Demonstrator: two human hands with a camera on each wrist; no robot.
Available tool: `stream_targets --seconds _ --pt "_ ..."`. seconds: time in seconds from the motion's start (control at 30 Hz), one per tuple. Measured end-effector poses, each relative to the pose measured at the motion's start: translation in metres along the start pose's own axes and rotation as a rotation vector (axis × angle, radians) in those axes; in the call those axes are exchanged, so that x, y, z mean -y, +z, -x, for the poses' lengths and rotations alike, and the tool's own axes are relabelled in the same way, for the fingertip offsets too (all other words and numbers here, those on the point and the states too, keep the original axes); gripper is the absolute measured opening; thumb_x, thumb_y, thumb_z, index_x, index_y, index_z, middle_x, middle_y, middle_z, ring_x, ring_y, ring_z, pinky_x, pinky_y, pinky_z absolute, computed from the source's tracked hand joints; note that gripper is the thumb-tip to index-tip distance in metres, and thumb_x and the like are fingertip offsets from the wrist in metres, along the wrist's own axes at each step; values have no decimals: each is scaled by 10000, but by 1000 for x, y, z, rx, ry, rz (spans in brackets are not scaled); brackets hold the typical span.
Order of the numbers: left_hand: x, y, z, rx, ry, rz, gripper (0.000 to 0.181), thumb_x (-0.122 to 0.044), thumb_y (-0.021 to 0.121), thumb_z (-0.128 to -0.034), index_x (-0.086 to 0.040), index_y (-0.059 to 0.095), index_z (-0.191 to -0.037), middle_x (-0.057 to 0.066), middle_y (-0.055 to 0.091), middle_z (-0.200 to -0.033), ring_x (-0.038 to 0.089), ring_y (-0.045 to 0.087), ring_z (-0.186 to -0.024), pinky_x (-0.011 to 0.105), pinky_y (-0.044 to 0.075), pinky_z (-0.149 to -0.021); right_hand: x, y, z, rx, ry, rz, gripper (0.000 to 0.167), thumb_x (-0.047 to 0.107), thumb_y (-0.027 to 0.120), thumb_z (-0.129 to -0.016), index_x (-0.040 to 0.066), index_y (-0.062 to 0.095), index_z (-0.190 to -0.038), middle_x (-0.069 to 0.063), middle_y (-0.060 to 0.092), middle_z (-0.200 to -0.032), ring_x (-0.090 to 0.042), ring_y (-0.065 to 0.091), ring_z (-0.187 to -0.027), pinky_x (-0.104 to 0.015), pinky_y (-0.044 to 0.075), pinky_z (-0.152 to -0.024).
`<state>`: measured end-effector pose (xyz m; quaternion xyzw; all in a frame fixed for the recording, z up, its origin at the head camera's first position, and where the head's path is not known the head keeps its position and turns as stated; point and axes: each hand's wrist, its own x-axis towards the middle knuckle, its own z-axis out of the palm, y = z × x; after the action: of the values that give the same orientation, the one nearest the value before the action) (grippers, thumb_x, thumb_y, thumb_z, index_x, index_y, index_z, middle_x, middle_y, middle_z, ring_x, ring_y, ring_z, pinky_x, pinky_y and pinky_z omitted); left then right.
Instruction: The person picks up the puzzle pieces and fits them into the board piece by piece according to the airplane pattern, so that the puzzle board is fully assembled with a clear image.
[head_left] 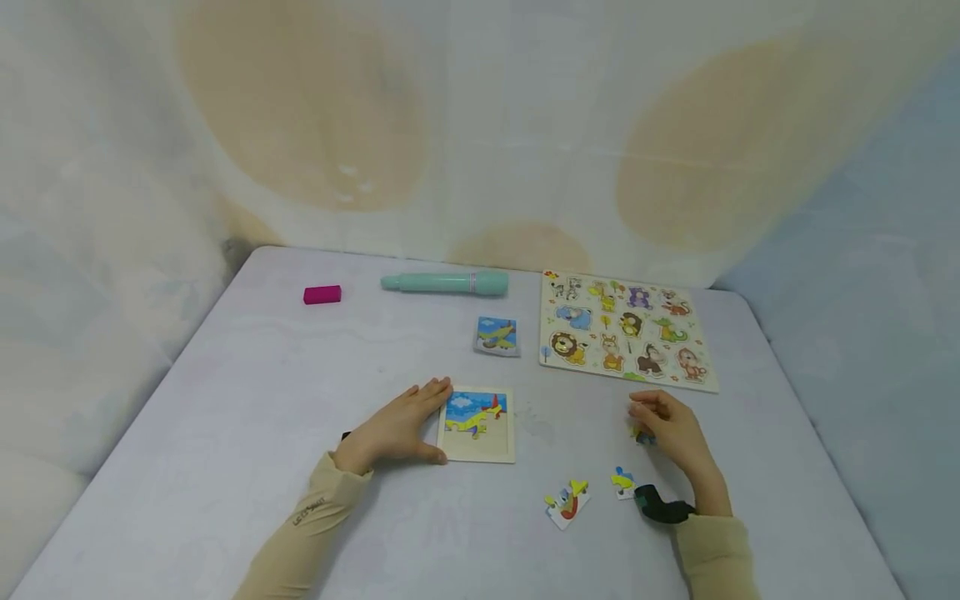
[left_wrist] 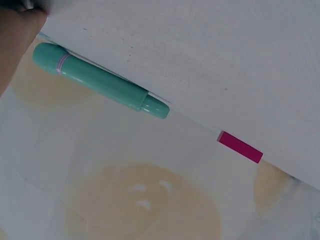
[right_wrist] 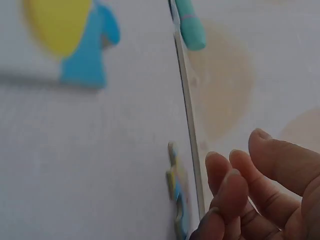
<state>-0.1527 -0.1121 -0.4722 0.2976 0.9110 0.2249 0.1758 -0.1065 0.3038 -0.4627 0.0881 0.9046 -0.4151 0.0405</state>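
A small wooden jigsaw tray point(head_left: 487, 450) lies on the table, its upper part filled with airplane picture pieces point(head_left: 472, 412). My left hand point(head_left: 397, 425) rests along the tray's left side, fingers extended at the upper corner and thumb at the lower one. Over to the right, my right hand point(head_left: 671, 429) hovers with loosely bent fingers beside a jigsaw piece point(head_left: 642, 436), which it partly hides. Nothing shows between thumb and fingers in the right wrist view. Another blue-and-yellow piece point(head_left: 622, 482) lies nearer me, left of the right wrist. Further left are grouped pieces point(head_left: 567, 504).
Behind the tray lies a small airplane picture packet point(head_left: 497, 337). An animal puzzle board point(head_left: 628, 331) occupies the back right. Along the far edge are a mint-green tube-shaped object point(head_left: 445, 283) and a magenta block point(head_left: 322, 295). A fabric curtain point(head_left: 517, 125) hangs beyond the table.
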Motion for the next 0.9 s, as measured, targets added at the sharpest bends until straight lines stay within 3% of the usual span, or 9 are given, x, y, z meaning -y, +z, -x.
stream_targets --seconds 0.13,0.23,0.43,0.73,0.9 --pt "0 2 0 2 4 -6 1046 -399 840 -715 -39 278 -1520 83 216 -1618 261 183 -1507 462 146 -1245 -18 -8 12 -41 26 59 417 299 612 -954 40 574 -1278 -172 659 -1152 43 551 -769 -160 490 -663" --pt "0 1 1 -2 6 -7 1044 -396 841 -714 -36 281 -1518 86 221 -1616 264 186 -1506 465 147 -1244 -24 -11 16 -56 2 54 425 263 666 -919 52 578 -1278 -186 665 -1179 33 525 -730 -169 465 -636" --pt "0 0 1 3 6 -6 1046 -396 837 -718 -36 272 -1521 88 213 -1618 267 180 -1508 468 145 -1244 -27 -12 15 -25 -38 62 450 173 725 -856 51 589 -1267 -191 655 -1166 -55 433 -595 -221 377 -511" --pt "1 1 0 -5 11 -12 1044 -394 838 -718 -33 275 -1520 89 219 -1617 265 184 -1507 469 149 -1243 -26 -13 18 -10 -30 114 486 94 740 -818 36 586 -1275 -182 624 -1134 -61 388 -574 -221 334 -485" --pt "1 1 0 -4 7 -16 1048 -393 841 -713 -31 277 -1519 88 222 -1616 266 183 -1507 468 149 -1243 -25 -11 19 9 -22 157 411 87 708 -844 22 608 -1238 -137 604 -951 -85 413 -626 -218 350 -516"
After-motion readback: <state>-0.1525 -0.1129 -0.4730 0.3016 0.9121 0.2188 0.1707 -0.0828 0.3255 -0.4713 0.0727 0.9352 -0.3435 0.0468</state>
